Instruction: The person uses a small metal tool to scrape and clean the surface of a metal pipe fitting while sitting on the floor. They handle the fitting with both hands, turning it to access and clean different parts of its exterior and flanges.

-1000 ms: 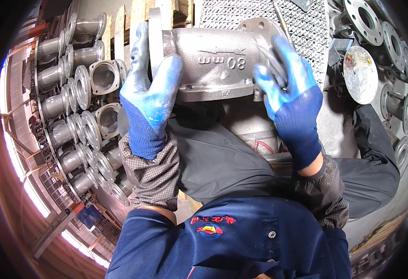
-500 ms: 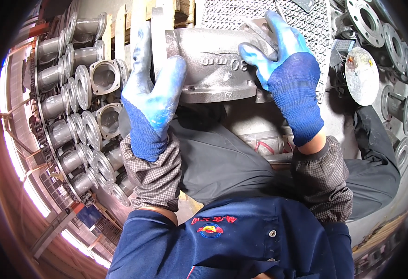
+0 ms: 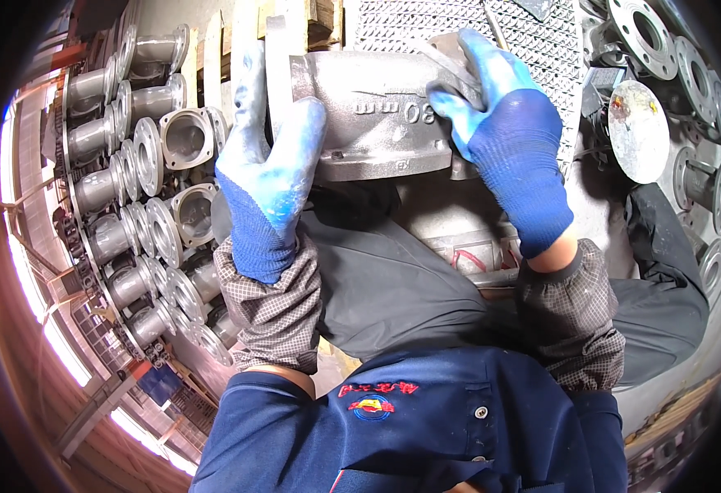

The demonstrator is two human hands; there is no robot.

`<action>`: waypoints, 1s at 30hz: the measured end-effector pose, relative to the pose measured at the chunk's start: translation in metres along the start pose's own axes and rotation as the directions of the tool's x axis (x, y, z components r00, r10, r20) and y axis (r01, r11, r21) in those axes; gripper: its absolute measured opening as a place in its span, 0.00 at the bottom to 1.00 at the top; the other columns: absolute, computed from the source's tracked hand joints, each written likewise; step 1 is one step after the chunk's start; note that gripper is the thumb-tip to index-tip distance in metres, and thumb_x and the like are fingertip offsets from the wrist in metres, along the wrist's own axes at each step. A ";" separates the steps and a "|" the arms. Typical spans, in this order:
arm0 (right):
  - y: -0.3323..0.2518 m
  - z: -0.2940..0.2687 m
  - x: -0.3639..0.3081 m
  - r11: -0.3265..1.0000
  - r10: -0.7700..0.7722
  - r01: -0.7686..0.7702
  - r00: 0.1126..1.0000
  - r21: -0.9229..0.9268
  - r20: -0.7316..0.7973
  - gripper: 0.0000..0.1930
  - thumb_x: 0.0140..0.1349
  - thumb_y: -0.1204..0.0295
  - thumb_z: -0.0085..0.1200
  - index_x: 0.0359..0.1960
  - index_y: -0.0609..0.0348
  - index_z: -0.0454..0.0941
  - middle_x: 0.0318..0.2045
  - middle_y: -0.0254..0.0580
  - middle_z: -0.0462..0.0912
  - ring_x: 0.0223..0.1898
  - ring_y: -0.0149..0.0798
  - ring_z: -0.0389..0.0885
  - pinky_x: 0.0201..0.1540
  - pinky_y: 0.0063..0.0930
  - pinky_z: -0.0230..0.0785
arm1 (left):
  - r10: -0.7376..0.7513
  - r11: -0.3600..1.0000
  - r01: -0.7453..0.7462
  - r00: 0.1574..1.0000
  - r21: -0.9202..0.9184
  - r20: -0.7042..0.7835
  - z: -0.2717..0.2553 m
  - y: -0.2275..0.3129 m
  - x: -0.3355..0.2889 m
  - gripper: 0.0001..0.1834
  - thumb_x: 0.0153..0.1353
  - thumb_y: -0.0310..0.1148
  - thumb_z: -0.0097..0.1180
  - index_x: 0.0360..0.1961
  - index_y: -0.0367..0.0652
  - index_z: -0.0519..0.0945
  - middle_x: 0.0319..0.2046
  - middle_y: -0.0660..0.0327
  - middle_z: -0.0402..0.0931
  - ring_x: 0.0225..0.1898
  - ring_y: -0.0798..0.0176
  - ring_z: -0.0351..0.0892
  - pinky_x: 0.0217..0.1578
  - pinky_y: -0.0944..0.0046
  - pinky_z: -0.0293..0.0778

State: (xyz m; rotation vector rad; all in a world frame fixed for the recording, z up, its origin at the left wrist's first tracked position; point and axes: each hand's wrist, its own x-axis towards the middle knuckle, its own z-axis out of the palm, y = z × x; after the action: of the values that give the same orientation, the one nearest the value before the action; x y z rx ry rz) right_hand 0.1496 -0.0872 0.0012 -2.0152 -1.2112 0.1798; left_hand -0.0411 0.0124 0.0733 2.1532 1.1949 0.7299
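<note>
A grey cast-metal valve body (image 3: 368,94) with flanged ends and raised lettering lies crosswise before me. My left hand (image 3: 274,172), in a blue coated glove, straddles its left flange, fingers along the outer side and thumb on the inner side. At the opposite end, my right hand (image 3: 504,107) is curled around the right flange, its thumb toward the body. A flat flange face (image 3: 389,167) on the casting points toward me. The undersides of both end flanges are hidden.
Many similar grey valve bodies (image 3: 159,156) stand in rows at the left, with more flanged castings (image 3: 705,90) at the right. Beyond the casting lies a patterned metal plate (image 3: 393,25) beside wooden slats (image 3: 212,57). A round, stained disc (image 3: 638,131) stands near my right knee.
My right hand's fingers have come down and closed more around the right flange. The casting has shifted very slightly left; my left hand keeps nearly the same place.
</note>
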 end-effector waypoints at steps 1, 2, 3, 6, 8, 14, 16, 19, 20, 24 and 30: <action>0.003 -0.006 -0.001 0.982 0.051 -0.055 0.998 0.179 0.027 0.30 0.54 0.65 0.63 0.59 0.59 0.72 0.46 0.49 0.81 0.44 0.41 0.83 0.45 0.29 0.75 | 0.005 1.000 -0.005 1.000 0.002 0.006 0.000 0.002 0.001 0.33 0.59 0.29 0.61 0.64 0.28 0.66 0.57 0.48 0.72 0.56 0.62 0.73 0.58 0.64 0.66; 0.004 -0.018 -0.004 0.932 0.100 -0.116 0.993 0.345 0.065 0.26 0.57 0.67 0.60 0.58 0.61 0.72 0.45 0.50 0.81 0.45 0.42 0.82 0.47 0.30 0.74 | 0.008 1.000 -0.008 1.000 -0.002 0.017 0.001 0.005 0.000 0.33 0.60 0.29 0.61 0.64 0.28 0.66 0.57 0.48 0.72 0.56 0.62 0.73 0.58 0.65 0.66; 0.003 -0.031 -0.008 0.865 0.119 -0.155 0.987 0.477 0.106 0.23 0.58 0.71 0.55 0.57 0.62 0.72 0.44 0.48 0.82 0.43 0.39 0.82 0.45 0.28 0.74 | -0.006 1.000 0.007 1.000 -0.021 0.029 0.002 0.006 0.000 0.32 0.60 0.29 0.61 0.63 0.28 0.66 0.57 0.48 0.73 0.55 0.62 0.73 0.58 0.65 0.66; -0.005 -0.067 -0.024 0.524 0.162 -0.334 0.942 0.783 0.293 0.18 0.63 0.75 0.45 0.55 0.65 0.74 0.40 0.43 0.83 0.36 0.30 0.79 0.39 0.23 0.72 | -0.067 0.996 0.068 0.997 -0.049 0.035 -0.005 -0.001 -0.004 0.31 0.60 0.28 0.61 0.63 0.27 0.67 0.57 0.49 0.73 0.55 0.63 0.73 0.58 0.65 0.66; -0.005 -0.095 -0.042 0.226 0.151 -0.708 0.704 0.669 0.694 0.20 0.66 0.67 0.42 0.53 0.66 0.75 0.35 0.44 0.84 0.26 0.26 0.76 0.30 0.19 0.67 | -0.042 0.998 0.042 0.999 -0.036 0.020 -0.005 0.000 -0.004 0.30 0.61 0.28 0.60 0.63 0.27 0.67 0.56 0.50 0.73 0.54 0.63 0.73 0.57 0.65 0.66; -0.005 -0.086 -0.129 0.146 0.441 -0.825 0.548 0.546 0.710 0.18 0.67 0.71 0.47 0.56 0.65 0.74 0.42 0.44 0.84 0.27 0.22 0.75 0.27 0.14 0.64 | -0.149 0.956 0.148 0.989 -0.255 0.015 0.000 0.008 -0.008 0.30 0.61 0.24 0.58 0.64 0.29 0.66 0.52 0.56 0.74 0.47 0.68 0.73 0.51 0.69 0.69; -0.012 -0.083 -0.133 0.131 0.524 -0.726 0.629 0.676 0.574 0.19 0.66 0.75 0.49 0.58 0.64 0.73 0.46 0.44 0.82 0.29 0.23 0.77 0.29 0.15 0.67 | -0.173 0.947 0.173 0.985 -0.271 0.024 -0.001 0.009 -0.008 0.30 0.61 0.24 0.58 0.64 0.29 0.65 0.52 0.57 0.74 0.46 0.68 0.73 0.51 0.70 0.70; -0.002 -0.068 -0.105 0.589 0.307 -0.470 0.883 0.657 0.356 0.18 0.64 0.79 0.48 0.57 0.66 0.74 0.50 0.49 0.81 0.34 0.31 0.82 0.36 0.23 0.74 | -0.163 0.956 0.162 0.986 -0.246 0.013 -0.003 0.001 -0.009 0.30 0.61 0.24 0.57 0.64 0.29 0.65 0.55 0.54 0.73 0.51 0.66 0.72 0.54 0.68 0.68; -0.002 -0.063 -0.093 0.710 0.236 -0.376 0.924 0.595 0.302 0.19 0.61 0.81 0.49 0.54 0.66 0.76 0.47 0.49 0.82 0.35 0.37 0.81 0.37 0.26 0.74 | -0.139 0.966 0.135 0.990 -0.218 0.000 -0.001 0.000 -0.009 0.30 0.61 0.24 0.57 0.64 0.29 0.65 0.56 0.53 0.72 0.53 0.65 0.72 0.56 0.67 0.67; -0.003 -0.051 -0.056 0.915 0.099 -0.166 0.976 0.369 0.193 0.22 0.54 0.85 0.48 0.52 0.63 0.79 0.41 0.50 0.83 0.38 0.47 0.82 0.42 0.31 0.74 | -0.059 0.994 0.057 0.998 -0.096 -0.016 0.002 0.005 -0.007 0.30 0.61 0.24 0.57 0.64 0.28 0.65 0.62 0.49 0.67 0.62 0.61 0.67 0.62 0.64 0.61; -0.005 -0.046 -0.047 0.969 0.015 -0.061 0.982 0.239 0.190 0.25 0.53 0.87 0.45 0.54 0.61 0.78 0.46 0.52 0.83 0.48 0.48 0.82 0.51 0.32 0.72 | -0.035 0.997 0.034 0.999 -0.063 -0.015 0.003 0.004 -0.008 0.31 0.60 0.23 0.58 0.64 0.27 0.65 0.63 0.47 0.66 0.63 0.60 0.66 0.63 0.63 0.60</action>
State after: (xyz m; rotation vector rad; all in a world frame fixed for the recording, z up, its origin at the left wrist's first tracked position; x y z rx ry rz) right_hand 0.1429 -0.1483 0.0248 -1.8376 -1.2008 0.5231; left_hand -0.0407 0.0027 0.0728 2.0741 1.1991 0.7614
